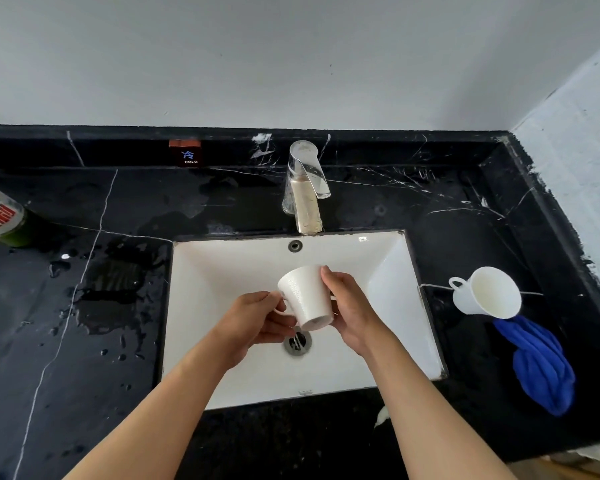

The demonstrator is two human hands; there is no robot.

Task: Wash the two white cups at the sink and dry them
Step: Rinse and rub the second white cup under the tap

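Note:
I hold one white cup (305,296) over the white sink (219,271), tilted with its mouth away from me and its base toward me. My left hand (257,320) grips it at the handle side. My right hand (350,310) clasps its right wall, fingers over the rim. The second white cup (485,292) lies on its side on the black counter right of the sink, mouth toward me, resting against a blue cloth (537,365). The chrome faucet (307,188) stands behind the sink; no water stream shows.
The black marble counter (84,341) is wet left of the sink, with puddles and drops. A bottle with a red and white label (0,213) stands at the far left. A cold-water sign (187,155) sits on the backsplash. The drain (298,342) lies below the held cup.

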